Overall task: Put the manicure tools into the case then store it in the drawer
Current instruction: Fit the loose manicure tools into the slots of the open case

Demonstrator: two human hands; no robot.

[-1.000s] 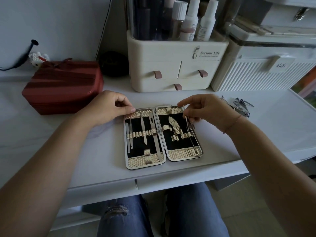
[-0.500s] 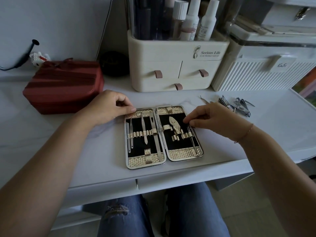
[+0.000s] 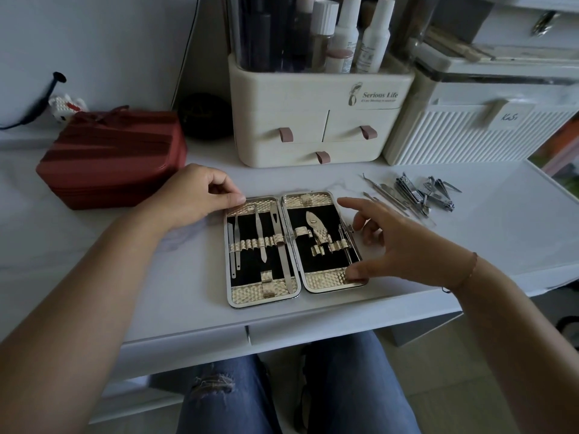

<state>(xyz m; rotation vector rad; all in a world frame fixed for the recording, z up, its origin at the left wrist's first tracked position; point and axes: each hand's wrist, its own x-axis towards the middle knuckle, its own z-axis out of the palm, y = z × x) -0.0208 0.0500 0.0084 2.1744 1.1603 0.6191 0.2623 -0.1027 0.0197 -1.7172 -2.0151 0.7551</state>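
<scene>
Over the right half of the case, our right hand (image 3: 404,245) is hovering with fingers spread and nothing in it; its thumb is touching the gold trim at that half's near right corner. Index finger is pointing away from us, toward the case's far edge.

We're reading the key relation like this: the loose manicure tools (image 3: 413,195) are lying on the counter (image 3: 488,245) beyond and to the right of that hand, near it but clear of the case. Right hand is plainly the nearer one. The thin probes in the pile are running diagonally, tips pointing far-left, ends near-right; the clippers are heaped at the right end, orientation too jumbled to call.

Left hand (image 3: 200,195) is sitting on the far left corner of the case (image 3: 294,245), fingers curled, thumb and index pressed against the rim, holding nothing else. We're judging it as a brace.

Case is lying open and flat near the counter's front edge, long axis running away from us. Several tools are already sitting under the loops; a few loops on the right half are looking vacant.

Drawer (image 3: 185,349) under the counter front is closed.

We're expecting a reach out to the right, then turning each tool parallel to the case's long axis.
</scene>
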